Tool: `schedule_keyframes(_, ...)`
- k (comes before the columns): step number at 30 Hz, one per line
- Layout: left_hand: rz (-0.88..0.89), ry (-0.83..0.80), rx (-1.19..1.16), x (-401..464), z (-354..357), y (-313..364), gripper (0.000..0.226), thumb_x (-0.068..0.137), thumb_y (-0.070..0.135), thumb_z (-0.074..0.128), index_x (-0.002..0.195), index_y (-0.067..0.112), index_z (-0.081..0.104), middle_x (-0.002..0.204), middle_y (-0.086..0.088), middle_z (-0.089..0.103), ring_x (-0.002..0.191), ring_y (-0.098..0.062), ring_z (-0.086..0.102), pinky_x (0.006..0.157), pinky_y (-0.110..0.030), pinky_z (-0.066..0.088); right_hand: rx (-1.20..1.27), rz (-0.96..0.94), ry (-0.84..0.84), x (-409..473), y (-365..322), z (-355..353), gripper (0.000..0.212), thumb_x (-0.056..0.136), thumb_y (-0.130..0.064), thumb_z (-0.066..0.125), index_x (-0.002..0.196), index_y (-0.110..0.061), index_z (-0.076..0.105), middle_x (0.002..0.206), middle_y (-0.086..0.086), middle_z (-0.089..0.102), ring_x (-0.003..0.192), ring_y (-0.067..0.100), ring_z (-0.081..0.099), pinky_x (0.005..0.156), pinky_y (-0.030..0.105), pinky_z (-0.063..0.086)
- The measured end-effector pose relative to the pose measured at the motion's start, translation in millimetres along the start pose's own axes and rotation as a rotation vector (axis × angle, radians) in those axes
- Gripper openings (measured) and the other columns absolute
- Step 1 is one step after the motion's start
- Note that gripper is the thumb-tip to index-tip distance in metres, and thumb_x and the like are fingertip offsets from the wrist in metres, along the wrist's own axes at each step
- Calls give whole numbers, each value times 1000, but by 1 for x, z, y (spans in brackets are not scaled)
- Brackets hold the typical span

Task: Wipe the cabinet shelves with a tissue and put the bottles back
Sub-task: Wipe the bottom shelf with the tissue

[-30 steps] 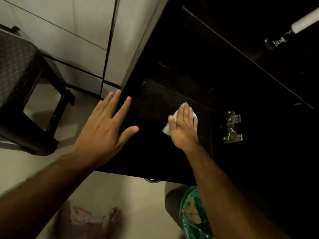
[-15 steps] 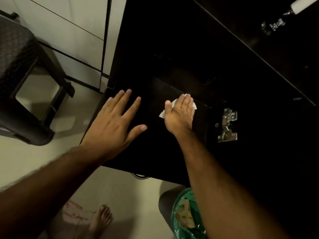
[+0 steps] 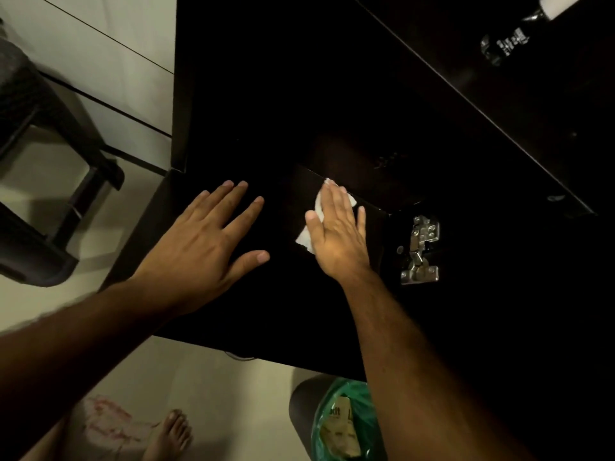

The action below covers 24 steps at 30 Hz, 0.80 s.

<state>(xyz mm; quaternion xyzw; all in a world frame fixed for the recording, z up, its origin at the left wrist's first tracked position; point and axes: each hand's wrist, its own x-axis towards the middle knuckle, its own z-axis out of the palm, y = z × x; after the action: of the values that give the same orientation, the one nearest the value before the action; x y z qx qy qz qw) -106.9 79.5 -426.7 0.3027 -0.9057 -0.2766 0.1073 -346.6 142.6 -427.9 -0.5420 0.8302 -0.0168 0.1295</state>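
A white tissue (image 3: 307, 232) lies flat on the dark cabinet surface (image 3: 233, 321), mostly covered by my right hand (image 3: 339, 232), which presses it down with straight fingers. My left hand (image 3: 206, 247) rests flat on the same dark surface to the left of it, fingers spread, holding nothing. The cabinet interior (image 3: 332, 94) behind is very dark and no bottles show inside it.
A metal hinge (image 3: 421, 251) sits just right of my right hand. A bin with a green liner (image 3: 342, 420) stands on the floor below. A dark plastic stool (image 3: 36, 168) is at the left, my bare foot (image 3: 168, 434) at the bottom, a white-handled fixture (image 3: 519, 31) at top right.
My right hand has slid the tissue back and forth near the surface's far edge. My left hand stays flat beside it. The camera view has shifted slightly.
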Motion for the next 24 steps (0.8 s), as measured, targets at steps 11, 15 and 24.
schedule_keyframes(11,-48,2,64,-24,-29,-19,85,89,72,8,154,18,16,162,-13,12,150,-25,4,120,-38,3,169,331,166,-7,-23,-4,65,103,-48,17,155,-10,8,164,5,1,150,15,-8,121,36,-4)
schedule_keyframes(15,-66,3,78,-34,-35,-32,82,89,73,6,152,20,8,162,-13,10,150,-23,2,120,-38,3,119,422,63,-2,-39,5,71,102,-51,13,154,-6,-1,164,9,-7,150,18,-12,121,40,-7)
schedule_keyframes(24,-95,-9,127,-40,-43,-53,82,88,73,2,151,21,1,163,-11,2,149,-22,-5,119,-36,-2,5,318,63,27,-109,20,73,101,-48,23,154,-4,-2,163,12,-7,150,22,-11,120,40,-9)
